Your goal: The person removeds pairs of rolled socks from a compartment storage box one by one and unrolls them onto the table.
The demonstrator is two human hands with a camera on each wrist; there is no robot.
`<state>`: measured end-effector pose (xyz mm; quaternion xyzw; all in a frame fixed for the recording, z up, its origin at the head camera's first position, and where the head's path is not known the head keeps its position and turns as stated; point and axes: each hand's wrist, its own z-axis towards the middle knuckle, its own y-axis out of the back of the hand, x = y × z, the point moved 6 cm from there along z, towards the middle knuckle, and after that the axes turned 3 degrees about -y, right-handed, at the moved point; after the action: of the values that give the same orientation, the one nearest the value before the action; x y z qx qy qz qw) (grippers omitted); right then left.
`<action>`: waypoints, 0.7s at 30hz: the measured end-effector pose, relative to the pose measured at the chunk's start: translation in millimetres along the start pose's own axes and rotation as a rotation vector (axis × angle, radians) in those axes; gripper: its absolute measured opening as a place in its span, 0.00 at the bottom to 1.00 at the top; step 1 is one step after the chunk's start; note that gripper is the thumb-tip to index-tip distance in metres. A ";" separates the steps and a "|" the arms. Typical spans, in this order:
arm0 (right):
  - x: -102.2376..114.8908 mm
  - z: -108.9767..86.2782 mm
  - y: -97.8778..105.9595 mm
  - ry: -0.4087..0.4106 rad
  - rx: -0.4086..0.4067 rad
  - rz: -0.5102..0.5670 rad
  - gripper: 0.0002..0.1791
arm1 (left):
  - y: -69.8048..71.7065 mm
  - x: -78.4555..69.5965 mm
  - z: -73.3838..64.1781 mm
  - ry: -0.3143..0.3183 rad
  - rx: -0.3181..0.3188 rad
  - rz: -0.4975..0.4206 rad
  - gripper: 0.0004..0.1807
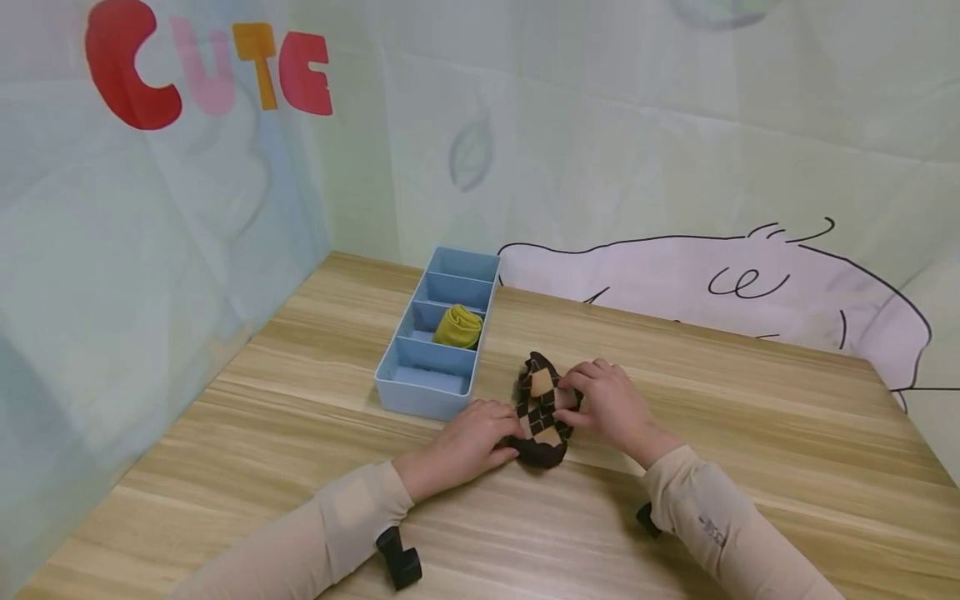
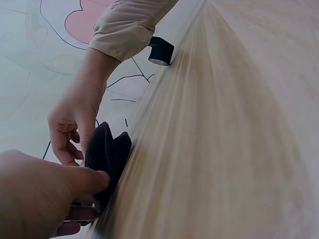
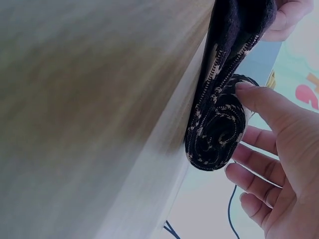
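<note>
A black and tan argyle sock (image 1: 542, 408) lies on the table in front of me, partly rolled up. The right wrist view shows the roll as a spiral (image 3: 217, 134), with the black cuff (image 3: 244, 25) still flat beyond it. My left hand (image 1: 468, 446) pinches the cuff end, its thumb on the dark fabric (image 2: 107, 159) in the left wrist view. At the rolled end, my right hand (image 1: 611, 408) holds the roll with the thumb on top and bent fingers along its outer side. Some fingertips are hidden behind the sock.
Left of the sock stands a blue divided box (image 1: 427, 404) with several compartments in a row. A rolled yellow-green sock (image 1: 459, 327) sits in one of them. Printed cloth walls (image 1: 600, 150) rise behind the wooden table (image 1: 262, 433) and along its left side.
</note>
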<state>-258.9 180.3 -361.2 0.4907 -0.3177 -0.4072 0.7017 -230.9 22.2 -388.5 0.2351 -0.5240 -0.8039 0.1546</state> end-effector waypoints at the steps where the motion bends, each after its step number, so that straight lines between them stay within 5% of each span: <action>1: 0.0 0.2 -0.2 -0.003 0.002 -0.003 0.21 | -0.3 0.2 0.1 0.002 0.002 -0.003 0.08; 21: -3.7 3.5 0.5 -0.052 0.021 0.014 0.20 | 2.4 -0.6 -0.5 0.003 0.013 -0.022 0.08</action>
<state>-263.5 182.1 -359.8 0.4853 -0.3436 -0.4115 0.6908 -230.2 21.1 -386.3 0.2431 -0.5265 -0.8017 0.1450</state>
